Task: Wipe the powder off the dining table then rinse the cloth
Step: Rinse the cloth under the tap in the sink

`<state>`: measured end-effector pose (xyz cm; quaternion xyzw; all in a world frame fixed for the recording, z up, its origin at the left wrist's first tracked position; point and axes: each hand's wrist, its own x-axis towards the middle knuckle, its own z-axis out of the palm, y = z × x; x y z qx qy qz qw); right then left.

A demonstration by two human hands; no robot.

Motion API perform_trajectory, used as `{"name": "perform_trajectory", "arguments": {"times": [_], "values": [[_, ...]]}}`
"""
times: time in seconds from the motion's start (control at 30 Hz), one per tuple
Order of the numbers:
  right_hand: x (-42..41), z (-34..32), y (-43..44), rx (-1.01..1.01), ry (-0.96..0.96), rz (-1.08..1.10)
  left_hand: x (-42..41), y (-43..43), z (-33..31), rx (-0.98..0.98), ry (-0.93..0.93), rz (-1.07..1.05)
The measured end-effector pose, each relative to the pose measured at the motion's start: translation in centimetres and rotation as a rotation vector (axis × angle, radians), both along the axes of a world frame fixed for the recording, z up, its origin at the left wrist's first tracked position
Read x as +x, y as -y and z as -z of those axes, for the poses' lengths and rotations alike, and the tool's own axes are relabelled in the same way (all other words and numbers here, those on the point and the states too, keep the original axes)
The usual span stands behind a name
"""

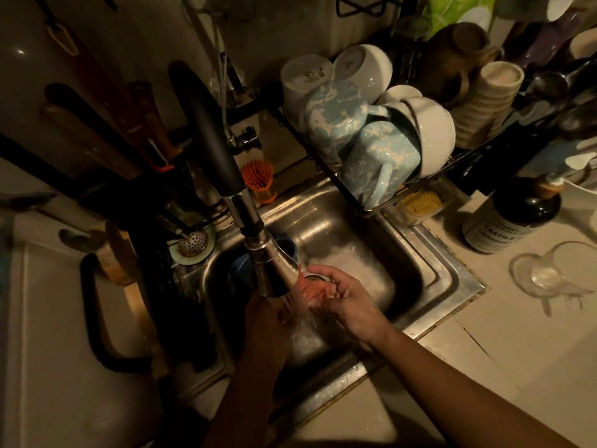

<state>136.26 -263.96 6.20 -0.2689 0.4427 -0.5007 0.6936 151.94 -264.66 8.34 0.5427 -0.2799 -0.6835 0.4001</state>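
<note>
Rinsing under way at the sink [436, 263]: a person's hands meet in water running from the faucet [274, 270], just over the drain [315, 278] toward the basin's near-left corner. The left hand [303, 294] lies palm up and loosely cupped in the stream, partly hidden by the faucet head. The right hand [345, 299] curls its fingers onto that palm; whether they pinch anything cannot be told. No cloth shows plainly in the dim light, and it may be bunched between the hands or lie elsewhere. This looks like the rinse step; next calls for working the cloth through the stream, then wringing it over the basin
</note>
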Motion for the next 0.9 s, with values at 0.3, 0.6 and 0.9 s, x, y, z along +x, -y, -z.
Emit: {"name": "perform_trajectory", "arguments": {"times": [0.3,0.6,0.9], "values": [[2.7,-0.9,0.1,0.312,-0.237,-0.057,-0.6,-1.0,1.2,-0.152,0.154,-0.087],[3.8,-1.6,0.5,0.348,-0.032,-0.123,0.9,-1.4,3.0,-0.195,0.488,0.003],[3.2,-0.6,0.7,0.064,-0.429,-0.197,1.4,-1.6,2.7,-0.181,0.543,0.089]]}}
